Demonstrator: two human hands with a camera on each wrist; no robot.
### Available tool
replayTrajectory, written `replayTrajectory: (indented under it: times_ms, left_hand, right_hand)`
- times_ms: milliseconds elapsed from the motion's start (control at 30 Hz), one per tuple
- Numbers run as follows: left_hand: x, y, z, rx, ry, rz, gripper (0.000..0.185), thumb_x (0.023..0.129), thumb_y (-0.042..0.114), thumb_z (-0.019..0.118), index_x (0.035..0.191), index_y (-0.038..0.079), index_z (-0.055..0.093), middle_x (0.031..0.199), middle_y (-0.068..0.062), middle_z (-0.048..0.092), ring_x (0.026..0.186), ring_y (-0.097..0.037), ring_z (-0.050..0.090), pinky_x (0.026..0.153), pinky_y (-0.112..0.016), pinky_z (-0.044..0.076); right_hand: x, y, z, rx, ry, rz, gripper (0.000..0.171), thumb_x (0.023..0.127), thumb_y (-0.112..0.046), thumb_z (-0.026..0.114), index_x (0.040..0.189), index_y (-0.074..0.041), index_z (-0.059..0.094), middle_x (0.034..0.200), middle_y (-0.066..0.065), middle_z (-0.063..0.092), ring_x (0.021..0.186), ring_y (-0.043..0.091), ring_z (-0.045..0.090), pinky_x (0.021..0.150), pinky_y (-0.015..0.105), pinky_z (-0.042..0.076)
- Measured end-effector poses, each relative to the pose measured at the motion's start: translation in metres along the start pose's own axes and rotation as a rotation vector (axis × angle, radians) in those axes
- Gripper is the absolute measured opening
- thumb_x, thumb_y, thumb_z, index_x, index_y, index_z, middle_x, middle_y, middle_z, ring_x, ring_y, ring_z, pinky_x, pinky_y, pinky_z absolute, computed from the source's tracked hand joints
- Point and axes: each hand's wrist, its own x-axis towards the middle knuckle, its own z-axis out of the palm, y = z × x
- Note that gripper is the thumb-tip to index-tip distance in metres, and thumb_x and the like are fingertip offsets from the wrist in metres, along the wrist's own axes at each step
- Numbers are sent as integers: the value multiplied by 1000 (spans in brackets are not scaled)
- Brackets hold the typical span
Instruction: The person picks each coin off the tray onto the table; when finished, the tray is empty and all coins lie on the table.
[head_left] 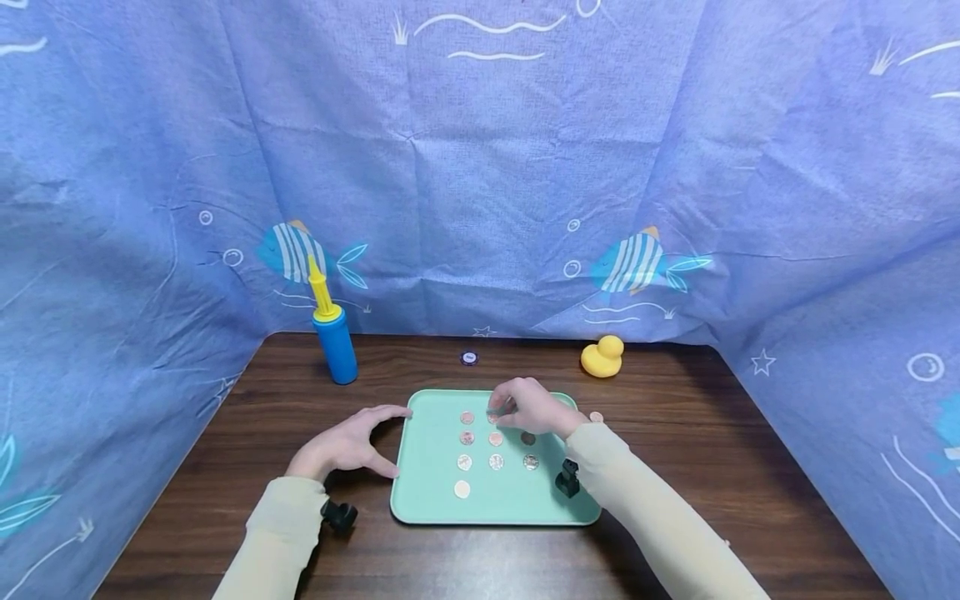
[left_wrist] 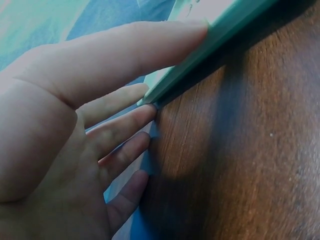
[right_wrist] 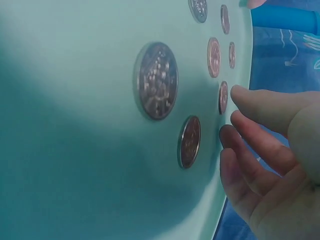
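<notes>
A mint-green tray (head_left: 431, 504) lies on the wooden table with several coins (head_left: 496, 462) set out in rows on it. My left hand (head_left: 352, 442) is spread along the tray's left side, thumb and fingertips touching its rim; the left wrist view shows the thumb (left_wrist: 135, 45) on the edge. Over the back row, my right hand (head_left: 536, 407) has its fingers bent down at a coin (right_wrist: 223, 97). In the right wrist view its thumb and fingertips stand apart close to that coin, which lies flat on the tray. Nearer the camera lie a silver coin (right_wrist: 157, 81) and a copper-coloured coin (right_wrist: 190, 142).
Behind the tray are a blue pump with a yellow handle (head_left: 337, 346), a dark round chip (head_left: 468, 358) and a yellow rubber duck (head_left: 602, 358). One coin (head_left: 596, 417) lies on the table right of the tray. A blue fish-print cloth (head_left: 480, 183) surrounds the table.
</notes>
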Motion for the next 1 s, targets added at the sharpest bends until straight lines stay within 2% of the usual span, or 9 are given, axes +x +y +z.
replayTrajectory:
  times_ms: [200, 600, 1000]
  left_hand:
    - [1, -1, 1, -3, -2, -3, 97, 72, 33, 98, 156, 23, 51, 165, -13, 38, 151, -41, 30, 117, -70, 32]
    - [1, 0, 2, -7, -3, 17, 96, 72, 32, 98, 155, 21, 52, 165, -15, 39, 150, -43, 30, 116, -71, 30]
    - [1, 0, 1, -10, -5, 10, 97, 72, 32, 98, 156, 20, 51, 165, -14, 39, 151, -42, 30, 116, -71, 31]
  right_hand:
    - [2, -3, 3, 3, 1, -3, 17, 93, -6, 81, 110, -8, 79, 106, 3, 77, 92, 18, 72, 86, 35, 59]
    - [6, -5, 7, -32, 18, -35, 12, 92, -3, 81, 103, -6, 79, 98, 4, 77, 89, 19, 72, 81, 30, 58]
    - [9, -8, 10, -107, 37, -42, 10, 91, -2, 80, 100, -7, 79, 94, 4, 77, 89, 18, 71, 83, 34, 59]
